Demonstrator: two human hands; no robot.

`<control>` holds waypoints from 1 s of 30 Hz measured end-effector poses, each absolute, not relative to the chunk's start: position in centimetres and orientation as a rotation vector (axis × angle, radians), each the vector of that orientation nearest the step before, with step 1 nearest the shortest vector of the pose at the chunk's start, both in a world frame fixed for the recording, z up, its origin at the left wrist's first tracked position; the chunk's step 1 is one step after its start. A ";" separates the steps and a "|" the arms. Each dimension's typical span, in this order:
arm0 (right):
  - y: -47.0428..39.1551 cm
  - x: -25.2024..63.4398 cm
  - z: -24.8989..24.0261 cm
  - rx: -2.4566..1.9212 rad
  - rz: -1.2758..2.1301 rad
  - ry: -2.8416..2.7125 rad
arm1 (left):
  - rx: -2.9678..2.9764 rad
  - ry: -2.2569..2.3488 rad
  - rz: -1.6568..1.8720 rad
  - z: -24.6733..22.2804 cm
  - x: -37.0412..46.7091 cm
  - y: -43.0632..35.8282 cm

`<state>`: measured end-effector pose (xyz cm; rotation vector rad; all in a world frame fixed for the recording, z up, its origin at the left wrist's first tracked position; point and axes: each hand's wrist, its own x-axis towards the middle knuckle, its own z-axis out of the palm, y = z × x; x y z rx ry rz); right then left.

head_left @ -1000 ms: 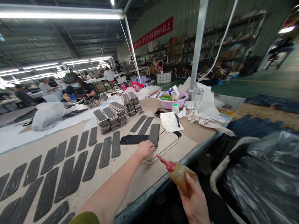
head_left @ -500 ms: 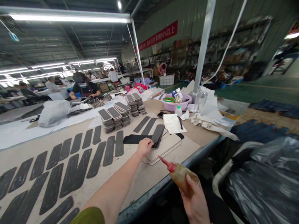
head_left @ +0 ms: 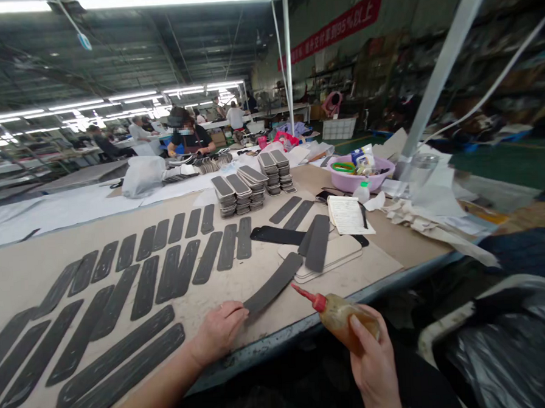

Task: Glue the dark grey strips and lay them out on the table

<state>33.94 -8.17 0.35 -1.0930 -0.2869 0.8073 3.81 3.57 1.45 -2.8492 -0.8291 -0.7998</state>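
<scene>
Pinched in my left hand (head_left: 220,329) is the near end of a dark grey strip (head_left: 274,284), which slants up to the right over the table's front part. My right hand (head_left: 374,357) is wrapped round a squeeze bottle (head_left: 347,322) of amber liquid, its red nozzle pointing up and left beyond the table edge. Other dark strips (head_left: 316,243) lie crossed over a black piece (head_left: 278,235) and pale rounded boards (head_left: 343,252). Rows of dark strips with glossy marks (head_left: 144,288) cover the table's left part.
Stacks of pale-edged strips (head_left: 239,190) stand at the middle back. A notebook (head_left: 348,215), a purple basin (head_left: 362,176) and paper scraps (head_left: 431,220) are at the right. A black plastic bag (head_left: 512,343) is at lower right. A person (head_left: 189,135) works across the table.
My left hand has moved left and nearer with a dark strip, away from the pile on the boards. My right hand still holds the bottle. The view has shifted left and down.
</scene>
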 end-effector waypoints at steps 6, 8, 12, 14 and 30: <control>-8.2 31.0 -0.7 -1.421 0.590 -0.815 | -2.927 -0.923 -0.728 -0.1 1.2 0.1; -8.2 29.8 -0.9 -1.412 0.507 -1.044 | -2.952 -0.929 -0.730 -0.4 0.8 -0.1; -7.6 27.5 -0.6 -1.322 0.296 -1.395 | -3.002 -0.915 -0.711 -1.1 0.3 -0.2; -7.3 26.6 -0.2 -1.278 0.228 -1.482 | -3.013 -0.918 -0.716 -1.4 0.3 -0.3; -6.6 27.4 0.0 -1.347 0.032 -1.542 | -3.057 -0.923 -0.748 -0.9 0.5 -0.3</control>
